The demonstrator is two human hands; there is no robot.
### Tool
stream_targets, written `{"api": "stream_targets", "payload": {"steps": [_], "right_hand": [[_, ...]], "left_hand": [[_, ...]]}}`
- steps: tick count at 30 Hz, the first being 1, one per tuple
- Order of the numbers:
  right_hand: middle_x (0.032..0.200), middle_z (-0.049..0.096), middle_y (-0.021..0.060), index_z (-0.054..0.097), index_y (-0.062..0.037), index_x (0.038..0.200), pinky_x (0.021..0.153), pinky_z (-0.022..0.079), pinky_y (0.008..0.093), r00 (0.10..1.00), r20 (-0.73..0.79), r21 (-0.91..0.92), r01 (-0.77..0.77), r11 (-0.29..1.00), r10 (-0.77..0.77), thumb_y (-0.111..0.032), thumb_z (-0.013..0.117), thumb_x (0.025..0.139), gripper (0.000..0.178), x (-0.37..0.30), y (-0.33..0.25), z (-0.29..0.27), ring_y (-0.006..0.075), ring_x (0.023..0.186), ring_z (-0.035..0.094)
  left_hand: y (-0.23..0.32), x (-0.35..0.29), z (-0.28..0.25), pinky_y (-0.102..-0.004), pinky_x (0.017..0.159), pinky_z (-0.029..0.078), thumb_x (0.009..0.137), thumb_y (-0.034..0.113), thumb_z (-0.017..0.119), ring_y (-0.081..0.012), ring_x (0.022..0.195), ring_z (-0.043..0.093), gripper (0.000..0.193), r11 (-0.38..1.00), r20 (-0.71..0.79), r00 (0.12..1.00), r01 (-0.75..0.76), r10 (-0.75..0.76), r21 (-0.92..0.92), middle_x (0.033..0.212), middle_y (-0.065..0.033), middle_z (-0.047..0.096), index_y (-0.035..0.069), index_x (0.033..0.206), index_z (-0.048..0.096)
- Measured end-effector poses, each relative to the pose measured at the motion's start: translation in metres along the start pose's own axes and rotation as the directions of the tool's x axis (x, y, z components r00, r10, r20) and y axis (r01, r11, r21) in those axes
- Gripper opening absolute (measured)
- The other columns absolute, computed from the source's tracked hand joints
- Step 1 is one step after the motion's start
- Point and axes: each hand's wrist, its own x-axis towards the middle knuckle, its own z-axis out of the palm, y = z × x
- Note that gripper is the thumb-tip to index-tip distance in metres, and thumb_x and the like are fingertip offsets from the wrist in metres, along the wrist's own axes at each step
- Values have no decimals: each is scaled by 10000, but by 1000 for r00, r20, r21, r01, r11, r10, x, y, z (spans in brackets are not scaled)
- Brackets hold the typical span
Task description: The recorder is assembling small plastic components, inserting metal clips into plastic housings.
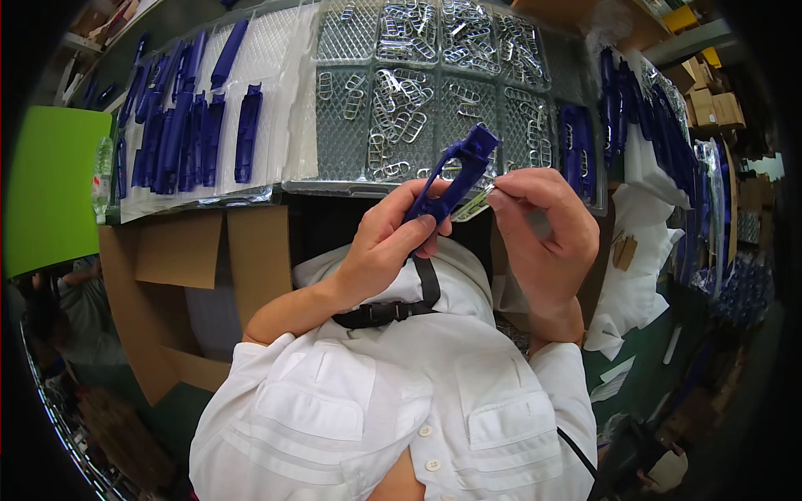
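My left hand [386, 244] is closed round a long dark-blue plastic handle part [476, 150] with an oblong opening, tilted up to the right. My right hand [547, 230] pinches one end of a small shiny metal piece [474, 205], just right of the blue part. The piece's far end runs behind that part, so I cannot tell whether the two touch. Beyond my hands stands a clear compartment tray [342, 171] with many loose oval metal links [401, 104]. Several blue parts [576, 142] lie in its right-hand compartment.
To the left, a white-lined tray [219, 179] carries rows of blue parts [248, 134]. An opened cardboard box [251, 259] sits below it, near my left arm. A plastic bottle [102, 175] stands by a green panel [54, 184]. More blue parts [614, 104] are stacked at right.
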Motion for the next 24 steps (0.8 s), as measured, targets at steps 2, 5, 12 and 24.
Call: {"api": "stream_targets", "payload": {"steps": [2,5,12,24], "right_hand": [[1118,696,142,735,-25,950,736,552,320,993,-29,-208,104,973,-112,57,816,771,213,1,2,8,237,905,676],[1285,653,163,740,-44,910,849,542,390,985,-59,-445,117,888,-160,25,832,735,209,7,-4,16,317,1037,649],[1427,601,159,734,-40,897,891,496,378,991,-14,-428,111,897,-130,19,813,770,160,6,3,26,308,1225,604],[1337,628,182,668,-7,913,836,573,409,979,115,-471,202,859,-167,14,793,766,194,7,23,33,369,1139,644]], "left_hand": [[-3,0,-1,-221,700,484,1041,28,500,-60,770,562,381,999,-32,999,-42,42,-15,989,-45,661,-1,1421,522],[-2,0,-3,-258,730,497,1065,72,482,-99,785,582,392,997,0,999,-41,41,73,1014,-76,650,-21,1446,475],[-7,1,-3,-241,691,494,1073,74,494,-79,749,565,359,994,-10,998,-56,57,96,993,-55,649,-11,1421,502],[-15,7,-8,-236,595,497,1032,98,577,-56,665,591,270,963,-92,987,-102,129,248,833,-21,680,-15,1274,614]]}}
